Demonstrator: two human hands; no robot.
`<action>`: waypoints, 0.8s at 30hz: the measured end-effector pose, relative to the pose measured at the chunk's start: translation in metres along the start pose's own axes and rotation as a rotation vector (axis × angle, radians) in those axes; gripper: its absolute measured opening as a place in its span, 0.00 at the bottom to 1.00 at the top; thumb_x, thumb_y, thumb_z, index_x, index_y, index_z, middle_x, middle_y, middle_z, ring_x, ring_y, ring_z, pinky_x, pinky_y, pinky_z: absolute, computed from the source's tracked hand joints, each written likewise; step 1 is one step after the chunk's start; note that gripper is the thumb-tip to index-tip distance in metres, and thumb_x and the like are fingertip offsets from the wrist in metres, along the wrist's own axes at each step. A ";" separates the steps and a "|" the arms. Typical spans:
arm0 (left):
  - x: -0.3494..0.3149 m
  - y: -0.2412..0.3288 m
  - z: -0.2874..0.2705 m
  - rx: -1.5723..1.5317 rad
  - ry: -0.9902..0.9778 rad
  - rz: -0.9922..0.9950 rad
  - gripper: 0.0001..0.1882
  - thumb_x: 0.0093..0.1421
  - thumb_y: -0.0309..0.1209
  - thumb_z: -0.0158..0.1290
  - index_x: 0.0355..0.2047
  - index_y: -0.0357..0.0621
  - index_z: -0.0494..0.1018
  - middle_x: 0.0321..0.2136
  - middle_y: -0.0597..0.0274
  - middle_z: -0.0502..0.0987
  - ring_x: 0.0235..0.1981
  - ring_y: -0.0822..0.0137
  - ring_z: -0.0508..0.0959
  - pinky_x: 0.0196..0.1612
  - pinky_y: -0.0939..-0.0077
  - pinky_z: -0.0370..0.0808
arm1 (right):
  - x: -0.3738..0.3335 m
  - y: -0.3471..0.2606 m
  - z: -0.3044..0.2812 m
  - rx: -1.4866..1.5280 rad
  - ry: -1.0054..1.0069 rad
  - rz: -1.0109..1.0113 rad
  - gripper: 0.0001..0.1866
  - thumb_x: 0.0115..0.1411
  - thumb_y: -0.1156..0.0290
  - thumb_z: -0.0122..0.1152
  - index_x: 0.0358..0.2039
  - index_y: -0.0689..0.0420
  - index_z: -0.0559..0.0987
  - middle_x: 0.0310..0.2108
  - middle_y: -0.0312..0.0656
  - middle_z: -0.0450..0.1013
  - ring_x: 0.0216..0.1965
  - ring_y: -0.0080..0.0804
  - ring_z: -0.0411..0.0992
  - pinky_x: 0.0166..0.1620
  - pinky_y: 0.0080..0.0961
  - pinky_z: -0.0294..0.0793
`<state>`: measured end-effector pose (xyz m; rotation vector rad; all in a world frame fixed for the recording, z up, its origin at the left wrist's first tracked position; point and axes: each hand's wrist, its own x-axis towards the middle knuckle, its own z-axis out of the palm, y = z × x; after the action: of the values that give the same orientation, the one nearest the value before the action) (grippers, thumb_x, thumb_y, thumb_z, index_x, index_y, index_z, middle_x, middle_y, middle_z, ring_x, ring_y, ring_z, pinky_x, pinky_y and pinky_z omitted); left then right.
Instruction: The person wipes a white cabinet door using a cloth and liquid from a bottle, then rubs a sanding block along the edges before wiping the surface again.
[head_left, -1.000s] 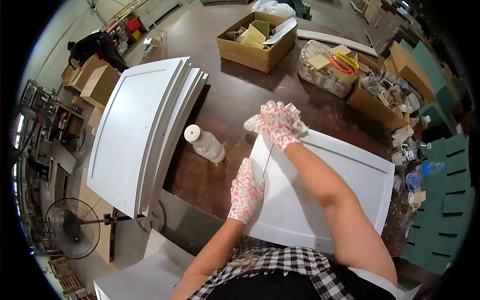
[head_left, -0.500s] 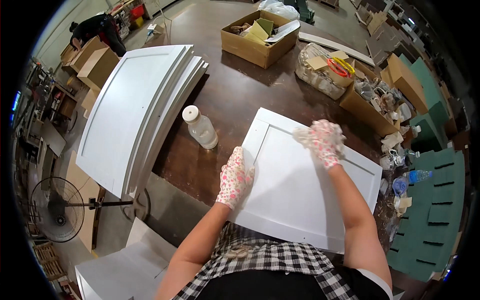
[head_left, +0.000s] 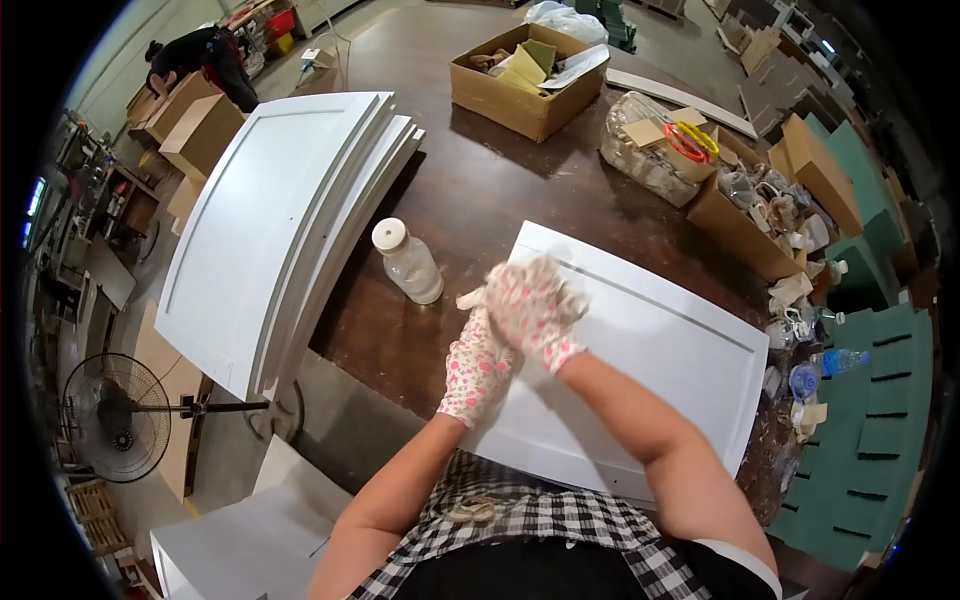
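Note:
A white framed cabinet door panel [head_left: 640, 350] lies at a slant on the dark table in front of me. My left hand [head_left: 477, 372], in a white glove with pink flowers, grips the panel's left edge; its fingers are partly covered by the other hand. My right hand [head_left: 528, 305], gloved alike and smeared by motion, is closed on a pale, blurred cloth [head_left: 570, 300] over the panel's upper left part. It overlaps my left fingers, and whether the two hands touch cannot be told. A clear bottle with a white cap [head_left: 408, 262] stands upright left of the hands.
A stack of white panels [head_left: 270, 220] rises at the left. Behind are a cardboard box of scraps [head_left: 525, 105], a wrapped bundle [head_left: 640, 150] with yellow and red rings, and another filled carton [head_left: 740, 225]. A fan [head_left: 115, 415] stands lower left; a person [head_left: 200, 65] bends over boxes far left.
My right hand has swept left across the panel, from its upper right part to beside my left hand. The left hand stays at the panel's left edge. The view has shifted slightly.

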<state>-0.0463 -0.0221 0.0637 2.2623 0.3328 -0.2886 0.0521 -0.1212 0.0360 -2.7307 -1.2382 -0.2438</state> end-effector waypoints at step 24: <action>0.014 -0.030 0.027 -0.536 0.565 0.199 0.34 0.62 0.33 0.44 0.65 0.35 0.47 0.64 0.43 0.54 0.63 0.48 0.58 0.64 0.62 0.55 | -0.025 -0.040 0.023 -0.521 -0.148 0.059 0.29 0.54 0.64 0.52 0.57 0.59 0.65 0.50 0.49 0.67 0.54 0.50 0.64 0.59 0.50 0.59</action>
<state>-0.0460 -0.0218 0.0209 1.7830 0.4106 0.5020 0.0077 -0.1087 0.0111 -3.2734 -1.2740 -0.4162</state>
